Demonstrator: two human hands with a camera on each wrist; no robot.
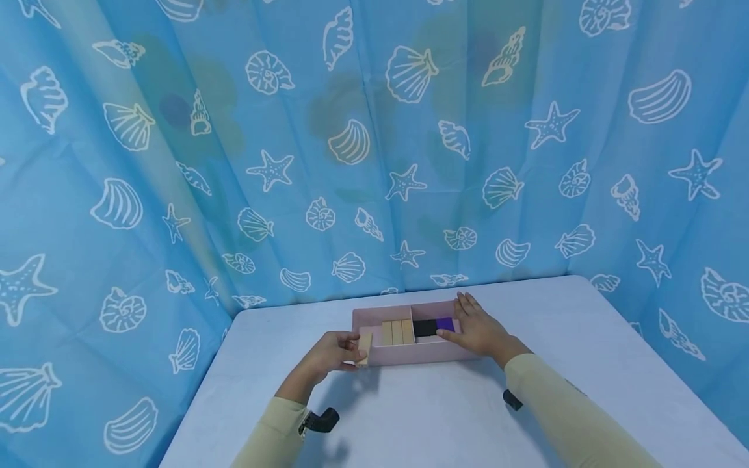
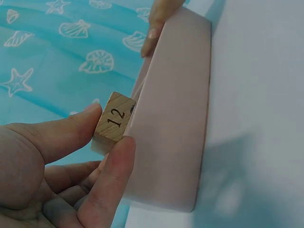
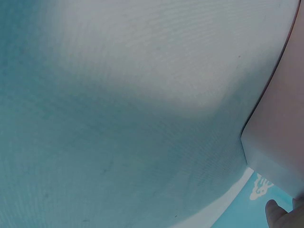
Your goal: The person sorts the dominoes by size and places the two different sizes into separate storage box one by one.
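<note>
A pink two-compartment box (image 1: 421, 353) stands on the table. At its left end my left hand (image 1: 329, 356) pinches a wooden block (image 2: 112, 118) between thumb and fingers, tilted against the box's rim. The number 12 is printed on the end of this block. Several similar wooden blocks (image 1: 396, 332) lie side by side in the left compartment. The right compartment holds black blocks (image 1: 424, 327) and a purple piece (image 1: 445, 324). My right hand (image 1: 481, 329) rests on the box's right end with its fingers extended, the thumb reaching over the near rim beside the purple piece.
A white-covered table (image 1: 421, 416) extends around the box. Behind it and to both sides hangs a blue curtain (image 1: 374, 169) with white shell and starfish prints. Black wrist mounts (image 1: 323, 421) sit on both sleeves.
</note>
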